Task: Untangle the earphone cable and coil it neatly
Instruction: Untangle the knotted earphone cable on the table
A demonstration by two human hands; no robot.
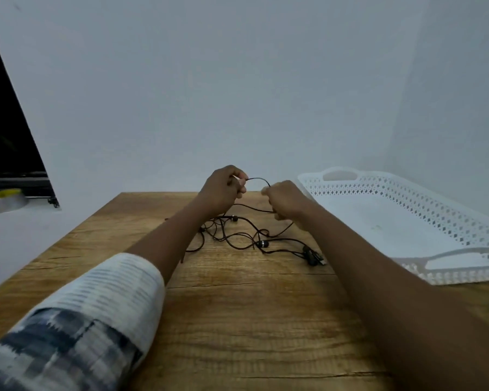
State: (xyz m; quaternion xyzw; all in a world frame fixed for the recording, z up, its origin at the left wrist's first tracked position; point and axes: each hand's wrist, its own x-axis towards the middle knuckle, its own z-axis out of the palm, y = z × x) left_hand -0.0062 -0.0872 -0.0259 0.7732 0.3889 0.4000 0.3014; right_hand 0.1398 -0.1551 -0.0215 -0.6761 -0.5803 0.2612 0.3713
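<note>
Head view — earphone cable (262, 244) on table (237, 320), beside tray (384, 218).

Two forearms reach forward, the hands raised close together with their backs to the camera. The left hand (223, 190) pinches the earphone cable (259, 179) at its fingertips. Just beside it, the right hand (287, 200) grips the same strand in curled fingers. A patterned sleeve (96, 306) covers the left arm.

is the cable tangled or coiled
Tangled: the cable lies in loose crossing loops on the table, with one stretch pinched up between the left hand and right hand. No neat coil shows.
</note>
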